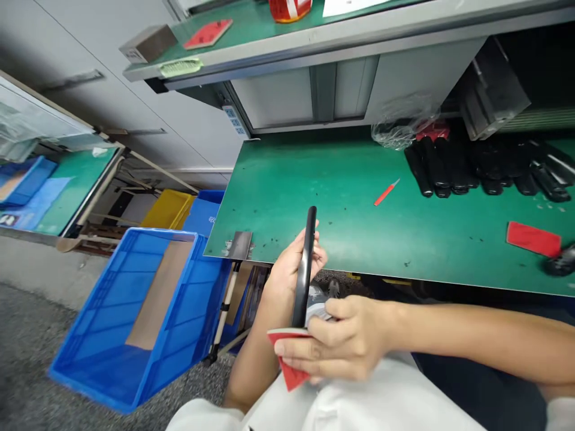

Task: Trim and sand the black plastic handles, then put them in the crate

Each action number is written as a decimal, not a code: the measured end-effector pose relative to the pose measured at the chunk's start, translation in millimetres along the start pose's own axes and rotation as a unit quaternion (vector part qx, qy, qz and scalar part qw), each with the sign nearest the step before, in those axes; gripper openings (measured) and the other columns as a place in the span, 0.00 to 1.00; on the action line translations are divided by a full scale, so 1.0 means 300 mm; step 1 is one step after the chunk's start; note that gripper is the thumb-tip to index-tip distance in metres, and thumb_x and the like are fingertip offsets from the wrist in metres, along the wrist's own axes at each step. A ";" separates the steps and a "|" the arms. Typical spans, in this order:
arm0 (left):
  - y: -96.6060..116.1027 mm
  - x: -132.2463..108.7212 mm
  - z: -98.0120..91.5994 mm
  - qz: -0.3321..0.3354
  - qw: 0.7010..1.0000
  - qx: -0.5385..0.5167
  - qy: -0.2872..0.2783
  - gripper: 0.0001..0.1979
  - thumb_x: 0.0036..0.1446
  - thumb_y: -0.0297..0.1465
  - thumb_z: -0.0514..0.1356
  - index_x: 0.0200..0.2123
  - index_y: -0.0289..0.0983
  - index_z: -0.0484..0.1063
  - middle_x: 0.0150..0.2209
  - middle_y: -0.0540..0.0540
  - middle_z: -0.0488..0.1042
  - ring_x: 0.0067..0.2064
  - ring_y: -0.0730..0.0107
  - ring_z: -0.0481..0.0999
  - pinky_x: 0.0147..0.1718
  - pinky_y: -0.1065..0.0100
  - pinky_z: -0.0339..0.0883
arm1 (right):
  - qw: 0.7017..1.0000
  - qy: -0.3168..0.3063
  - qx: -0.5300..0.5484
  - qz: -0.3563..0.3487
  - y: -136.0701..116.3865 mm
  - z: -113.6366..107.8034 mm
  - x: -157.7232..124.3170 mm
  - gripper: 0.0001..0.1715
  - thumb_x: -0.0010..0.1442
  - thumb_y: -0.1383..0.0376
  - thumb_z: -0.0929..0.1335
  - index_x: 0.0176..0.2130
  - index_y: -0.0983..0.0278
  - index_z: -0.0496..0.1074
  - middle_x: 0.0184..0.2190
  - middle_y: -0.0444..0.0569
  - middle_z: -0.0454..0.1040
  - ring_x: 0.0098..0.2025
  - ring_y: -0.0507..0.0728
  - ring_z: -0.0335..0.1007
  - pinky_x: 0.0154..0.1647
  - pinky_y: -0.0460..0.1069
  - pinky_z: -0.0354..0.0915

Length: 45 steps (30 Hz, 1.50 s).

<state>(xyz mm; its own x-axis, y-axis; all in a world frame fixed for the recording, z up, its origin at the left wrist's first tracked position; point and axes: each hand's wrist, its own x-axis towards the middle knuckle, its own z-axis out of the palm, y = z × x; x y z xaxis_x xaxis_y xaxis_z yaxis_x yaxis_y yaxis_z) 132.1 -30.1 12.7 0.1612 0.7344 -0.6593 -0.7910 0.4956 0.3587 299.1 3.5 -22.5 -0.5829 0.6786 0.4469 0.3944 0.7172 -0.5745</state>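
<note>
My left hand [287,267] is closed around a long, slim black plastic part [305,269], which points up and away over the bench's front edge. My right hand [348,340] pinches a folded red pad [294,377] with a pale edge. That pad meets the near end of the black part, just above my lap; the exact contact is hidden behind my fingers. On the green bench [278,179] a red-handled pointed tool [385,193] lies beyond my hands. Several similar black parts [442,164] are piled at the right.
A blue crate [103,383] with cardboard inside stands left of the bench. Another red pad [533,238] lies at the right beside a black object [561,261]. Clear plastic film [399,123] sits at the back. A shelf [314,42] overhangs the bench; a dark plate [241,245] rests on its left corner.
</note>
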 end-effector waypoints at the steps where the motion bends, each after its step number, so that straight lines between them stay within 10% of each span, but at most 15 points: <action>1: 0.008 -0.005 -0.006 -0.002 1.000 0.000 -0.006 0.15 0.72 0.20 0.52 0.46 0.33 0.79 0.31 0.51 0.74 0.28 0.84 0.74 0.29 0.82 0.67 | 1.000 0.011 -0.007 0.000 0.013 -0.012 0.014 0.24 0.74 0.48 0.63 0.58 0.57 0.75 0.60 0.53 0.76 0.56 0.60 0.73 0.61 0.62 0.69; 9: 0.027 -0.072 -0.069 -0.025 0.995 0.046 -0.080 0.05 0.58 0.20 0.69 0.38 0.32 0.80 0.31 0.50 0.71 0.28 0.82 0.70 0.25 0.83 0.63 | 0.975 0.152 -0.044 -0.158 0.044 -0.096 0.087 0.27 0.74 0.50 0.62 0.69 0.45 0.65 0.61 0.39 0.78 0.52 0.60 0.70 0.50 0.58 0.66; 12: 0.030 -0.106 -0.077 -0.019 0.993 0.052 -0.108 0.15 0.50 0.23 0.75 0.42 0.36 0.81 0.31 0.51 0.70 0.28 0.83 0.67 0.23 0.84 0.62 | 0.971 0.220 -0.028 -0.089 0.054 -0.080 0.120 0.27 0.78 0.56 0.57 0.70 0.51 0.64 0.64 0.46 0.75 0.54 0.59 0.70 0.48 0.58 0.65; 16: 0.019 -0.124 -0.114 -0.003 0.986 0.046 -0.161 0.07 0.54 0.31 0.75 0.35 0.39 0.82 0.25 0.51 0.68 0.24 0.81 0.64 0.18 0.82 0.59 | 0.990 0.114 0.068 -0.055 0.083 -0.049 0.126 0.31 0.73 0.41 0.57 0.63 0.48 0.74 0.66 0.46 0.73 0.60 0.60 0.71 0.57 0.61 0.65; 20: 0.056 -0.109 -0.187 0.081 0.971 -0.004 -0.224 0.14 0.51 0.40 0.77 0.23 0.41 0.79 0.14 0.54 0.58 0.16 0.77 0.56 0.10 0.78 0.51 | 0.989 0.106 0.095 0.028 0.127 -0.044 0.066 0.26 0.78 0.57 0.56 0.68 0.53 0.68 0.68 0.51 0.70 0.69 0.60 0.65 0.63 0.63 0.61; 22: 0.109 -0.092 -0.210 0.139 0.968 -0.053 -0.201 0.06 0.66 0.38 0.66 0.39 0.44 0.83 0.19 0.53 0.66 0.20 0.78 0.62 0.17 0.79 0.60 | 0.986 0.102 0.122 0.044 0.130 -0.037 0.020 0.26 0.77 0.59 0.58 0.69 0.53 0.66 0.69 0.51 0.69 0.71 0.61 0.63 0.66 0.64 0.60; 26: 0.214 -0.066 -0.221 0.219 0.959 -0.143 -0.113 0.24 0.78 0.40 0.47 0.66 0.33 0.66 0.38 0.44 0.75 0.34 0.73 0.73 0.34 0.70 0.73 | 0.971 0.110 0.193 0.089 0.106 0.024 -0.057 0.26 0.77 0.57 0.57 0.69 0.52 0.66 0.68 0.50 0.71 0.69 0.61 0.66 0.68 0.64 0.61; 29: 0.264 -0.066 -0.229 0.267 0.942 -0.186 -0.086 0.33 0.72 0.54 0.50 0.60 0.31 0.68 0.33 0.48 0.71 0.29 0.76 0.71 0.29 0.73 0.71 | 0.951 0.108 0.249 0.147 0.088 0.083 -0.079 0.26 0.78 0.57 0.55 0.68 0.52 0.67 0.66 0.50 0.72 0.69 0.61 0.67 0.71 0.65 0.58; 35: 0.331 -0.063 -0.274 0.287 0.931 -0.225 -0.023 0.21 0.79 0.33 0.46 0.30 0.35 0.65 0.20 0.59 0.58 0.18 0.83 0.62 0.19 0.82 0.62 | 0.916 0.109 0.340 0.181 -0.013 0.179 -0.077 0.32 0.77 0.49 0.53 0.74 0.49 0.56 0.74 0.49 0.58 0.73 0.63 0.58 0.72 0.65 0.60; 42: 0.345 -0.082 -0.273 0.268 0.934 -0.234 -0.026 0.22 0.74 0.27 0.54 0.24 0.38 0.54 0.18 0.60 0.56 0.17 0.85 0.60 0.17 0.83 0.59 | 0.956 0.235 0.105 -0.143 -0.236 0.346 0.097 0.32 0.75 0.47 0.57 0.74 0.40 0.53 0.77 0.34 0.48 0.64 0.57 0.60 0.61 0.53 0.66; 45: 0.376 -0.114 -0.276 0.261 0.934 -0.243 -0.039 0.22 0.76 0.27 0.48 0.25 0.40 0.50 0.17 0.59 0.56 0.16 0.86 0.60 0.17 0.87 0.56 | 0.961 0.254 0.051 -0.093 -0.233 0.413 0.218 0.32 0.76 0.53 0.55 0.76 0.42 0.48 0.75 0.40 0.53 0.64 0.59 0.59 0.60 0.55 0.64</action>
<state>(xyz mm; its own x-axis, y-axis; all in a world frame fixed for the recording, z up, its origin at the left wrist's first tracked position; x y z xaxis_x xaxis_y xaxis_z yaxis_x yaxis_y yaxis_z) -11.4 -37.6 21.1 -0.2928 0.8584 -0.4212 -0.9453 -0.1935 0.2627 145.4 -21.8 -38.0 -0.2043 0.5485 0.8108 0.2298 0.8320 -0.5049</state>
